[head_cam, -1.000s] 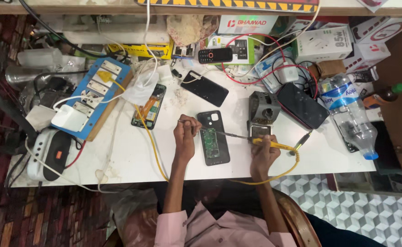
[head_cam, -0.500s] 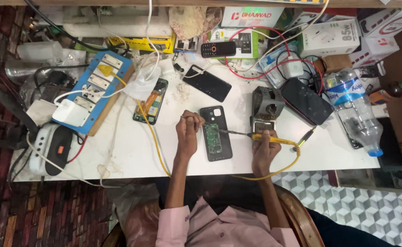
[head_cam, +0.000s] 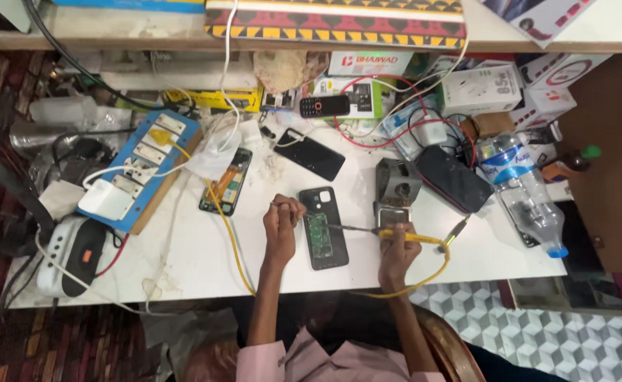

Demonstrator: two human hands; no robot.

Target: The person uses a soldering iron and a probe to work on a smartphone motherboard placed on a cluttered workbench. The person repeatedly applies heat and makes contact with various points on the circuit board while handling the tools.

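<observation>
Near the counter's (head_cam: 183,262) front edge lies an opened phone (head_cam: 323,228); the left hand (head_cam: 283,221) pinches something thin beside it; the right hand (head_cam: 396,247) grips a yellow soldering iron (head_cam: 389,233), best kept steady, tip on the board.

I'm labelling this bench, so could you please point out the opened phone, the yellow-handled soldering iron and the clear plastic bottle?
opened black phone (head_cam: 323,228), head view, exposed green board.
yellow-handled soldering iron (head_cam: 404,237), head view, handle.
clear plastic bottle (head_cam: 525,189), head view, body.

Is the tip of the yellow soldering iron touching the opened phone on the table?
Touching, as far as the head view shows: the soldering iron in the right hand reaches left, its metal tip ending on the opened phone with no visible gap.
</observation>
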